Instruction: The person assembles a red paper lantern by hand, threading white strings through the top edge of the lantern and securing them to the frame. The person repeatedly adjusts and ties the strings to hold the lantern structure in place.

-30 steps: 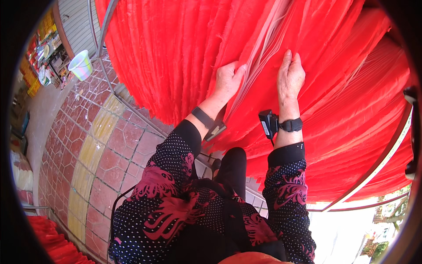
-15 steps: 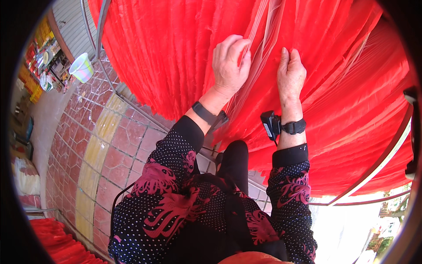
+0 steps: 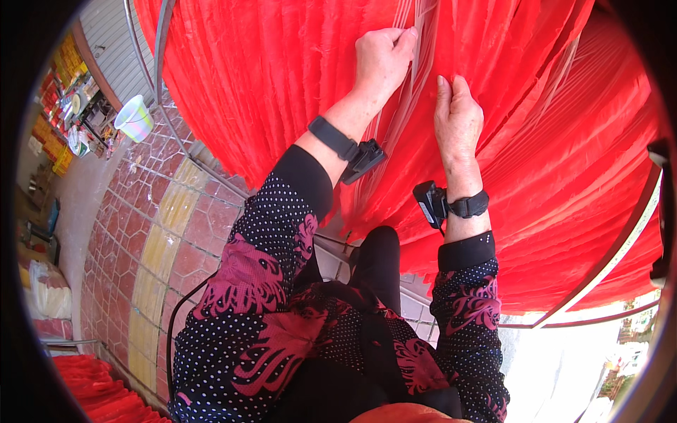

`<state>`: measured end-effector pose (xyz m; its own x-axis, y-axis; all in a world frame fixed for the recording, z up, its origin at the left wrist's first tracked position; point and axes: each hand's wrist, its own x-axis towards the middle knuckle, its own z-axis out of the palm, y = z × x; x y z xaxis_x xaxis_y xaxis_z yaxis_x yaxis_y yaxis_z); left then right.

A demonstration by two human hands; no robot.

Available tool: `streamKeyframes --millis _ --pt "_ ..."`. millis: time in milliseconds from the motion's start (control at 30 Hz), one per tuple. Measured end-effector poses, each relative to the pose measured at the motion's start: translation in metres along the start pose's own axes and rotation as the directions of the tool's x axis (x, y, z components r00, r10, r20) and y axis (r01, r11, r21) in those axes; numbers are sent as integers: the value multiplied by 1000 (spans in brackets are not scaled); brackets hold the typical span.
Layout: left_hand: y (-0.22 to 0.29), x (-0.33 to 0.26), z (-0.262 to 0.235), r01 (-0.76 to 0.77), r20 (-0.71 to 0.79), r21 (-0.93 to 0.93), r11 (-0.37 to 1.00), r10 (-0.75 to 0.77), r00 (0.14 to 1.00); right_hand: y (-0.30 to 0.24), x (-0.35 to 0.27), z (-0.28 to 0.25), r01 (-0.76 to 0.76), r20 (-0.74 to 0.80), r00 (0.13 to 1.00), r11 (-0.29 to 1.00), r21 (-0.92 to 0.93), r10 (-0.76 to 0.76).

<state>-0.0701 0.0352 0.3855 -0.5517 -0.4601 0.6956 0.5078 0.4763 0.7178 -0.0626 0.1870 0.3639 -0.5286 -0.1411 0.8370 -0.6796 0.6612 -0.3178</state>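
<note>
Red pleated cloth (image 3: 282,77) hangs over a big rounded form in front of me, gathered in many narrow folds. A bundle of pale strings (image 3: 425,46) runs down a gap between two stretches of the cloth. My left hand (image 3: 384,60) is closed at the left edge of this gap, thumb pressed to the forefinger; what the fingertips hold is too small to tell. Lower and on the other side of the strings, my right hand (image 3: 458,116) pinches a fold of the cloth between thumb and fingers. Black straps with small devices sit on both wrists.
Curved metal bars (image 3: 606,264) arch at the right, and a thin metal frame (image 3: 159,63) stands at the left. A pale bucket (image 3: 134,118) is on the reddish paving (image 3: 204,211). More red cloth (image 3: 99,388) lies at the lower left.
My left hand has moved up and slightly right, and its loosely curled fingers have closed at the strings' edge. My right hand has shifted slightly left, still pinching.
</note>
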Motion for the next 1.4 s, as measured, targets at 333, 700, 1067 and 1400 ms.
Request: streamKeyframes --millis 333,700,1067,1400 --pt "0 25 12 60 9 -195 979 -59 998 0 1 -1 28 -3 1000 999 25 -28" --pt "-17 41 13 173 32 -335 926 -173 984 7 5 2 1 32 999 999 42 -2" --pt "-15 49 11 85 -21 -319 944 -97 995 1 6 0 106 37 994 993 -59 -104" --pt "-17 42 3 198 31 -408 891 -203 979 13 0 0 121 -8 993 991 -51 -122"
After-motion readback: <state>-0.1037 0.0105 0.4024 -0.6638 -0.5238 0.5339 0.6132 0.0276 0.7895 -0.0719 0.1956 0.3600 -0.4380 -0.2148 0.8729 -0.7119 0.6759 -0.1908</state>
